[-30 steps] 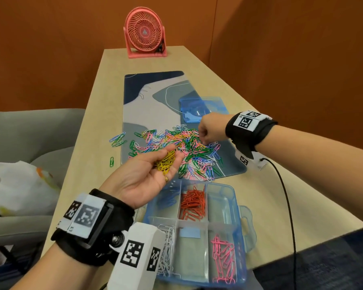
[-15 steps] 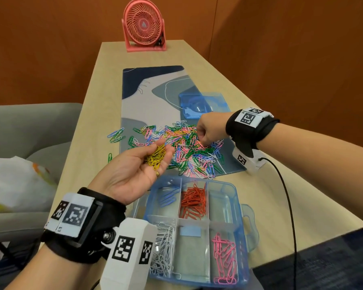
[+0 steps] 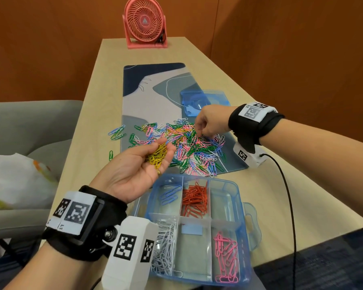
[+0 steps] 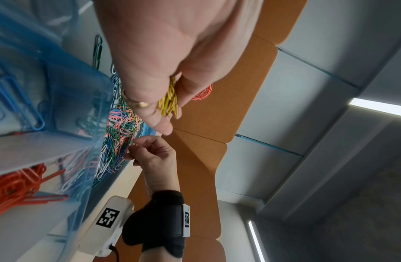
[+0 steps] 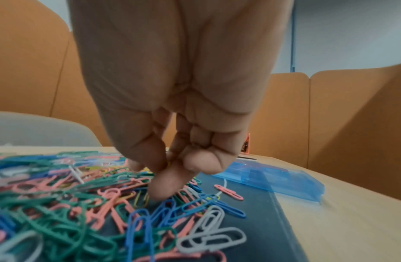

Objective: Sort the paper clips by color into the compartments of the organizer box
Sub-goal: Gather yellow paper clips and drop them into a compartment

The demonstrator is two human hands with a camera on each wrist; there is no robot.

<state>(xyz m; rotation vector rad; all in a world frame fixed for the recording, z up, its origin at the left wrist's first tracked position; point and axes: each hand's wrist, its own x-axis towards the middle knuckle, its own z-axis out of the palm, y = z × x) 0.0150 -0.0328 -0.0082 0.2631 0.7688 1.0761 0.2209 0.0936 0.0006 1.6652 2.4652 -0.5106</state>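
My left hand (image 3: 147, 164) is held palm up above the mat's near edge and cups a bunch of yellow paper clips (image 3: 157, 156) in its curled fingers; the left wrist view shows the same yellow paper clips (image 4: 169, 101). The mixed pile of coloured clips (image 3: 189, 145) lies on the mat. My right hand (image 3: 201, 130) reaches down into the pile's far right side, with its fingers (image 5: 163, 187) curled and thumb and forefinger pinching a yellow clip (image 5: 141, 199). The blue organizer box (image 3: 237, 185) stands in front, holding blue (image 3: 170, 194), red (image 3: 195, 199), white (image 3: 166, 245) and pink clips (image 3: 226, 254).
The box's blue lid (image 3: 203, 101) lies on the desk mat (image 3: 155, 91) behind the pile. A pink fan (image 3: 145, 21) stands at the table's far end. A few clips (image 3: 116, 132) lie off the mat's left edge. A grey chair (image 3: 29, 126) with a bag is on the left.
My right hand stays at the same spot in the pile, fingers working. My left hand keeps the yellow clips and has barely shifted. The head view has tilted.
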